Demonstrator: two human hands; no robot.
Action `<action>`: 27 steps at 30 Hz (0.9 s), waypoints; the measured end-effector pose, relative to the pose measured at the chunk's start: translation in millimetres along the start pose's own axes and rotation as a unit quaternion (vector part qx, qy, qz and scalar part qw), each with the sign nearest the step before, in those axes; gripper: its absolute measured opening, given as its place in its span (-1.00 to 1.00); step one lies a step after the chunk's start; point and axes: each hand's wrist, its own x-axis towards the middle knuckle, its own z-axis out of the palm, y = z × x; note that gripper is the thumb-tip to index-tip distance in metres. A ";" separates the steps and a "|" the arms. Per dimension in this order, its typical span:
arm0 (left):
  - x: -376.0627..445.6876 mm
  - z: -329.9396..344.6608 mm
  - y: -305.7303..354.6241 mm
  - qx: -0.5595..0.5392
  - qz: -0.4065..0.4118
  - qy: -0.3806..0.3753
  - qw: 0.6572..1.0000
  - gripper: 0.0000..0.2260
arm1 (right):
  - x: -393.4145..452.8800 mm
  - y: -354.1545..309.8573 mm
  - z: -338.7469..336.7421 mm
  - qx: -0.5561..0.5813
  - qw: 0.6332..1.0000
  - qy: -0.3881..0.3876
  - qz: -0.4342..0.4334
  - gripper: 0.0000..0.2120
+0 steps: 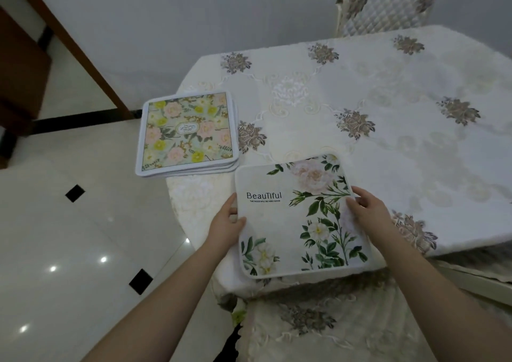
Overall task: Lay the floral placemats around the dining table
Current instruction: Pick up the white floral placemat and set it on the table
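A white floral placemat [291,223] printed "Beautiful" lies flat at the near edge of the dining table [388,129], its near side overhanging slightly. My left hand [225,223] grips its left edge, thumb on top. My right hand [368,209] holds its right edge, fingers over the border. A stack of several placemats [188,133] with pink and yellow flowers rests on the table's left corner, apart from both hands.
The table wears a cream embroidered cloth with grey-brown flower motifs. A quilted covered chair [385,4] stands at the far side. Another covered chair seat [318,320] sits right below the near edge. Glossy tiled floor [69,237] lies to the left.
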 end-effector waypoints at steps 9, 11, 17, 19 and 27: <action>0.7 4.5 -13.9 0.096 -0.002 0.038 0.995 -0.45 | 23.5 23.0 2.7 -0.031 0.999 -0.018 -0.011 -0.61; 1.5 6.9 -14.4 0.118 0.009 0.043 0.992 -0.46 | 25.1 28.2 5.0 -0.047 0.999 -0.014 -0.016 -0.60; 3.4 15.9 -10.6 0.191 0.051 0.079 0.977 -0.48 | 27.4 31.8 20.4 -0.149 0.984 0.037 -0.092 -0.56; 5.5 23.3 -7.1 0.225 0.071 0.116 0.965 -0.47 | 23.9 23.1 33.0 -0.169 0.975 0.047 -0.136 -0.55; 54.8 74.1 25.7 0.347 0.190 0.056 0.917 -0.36 | 41.5 -19.9 119.2 -0.209 0.936 -0.065 -0.275 -0.47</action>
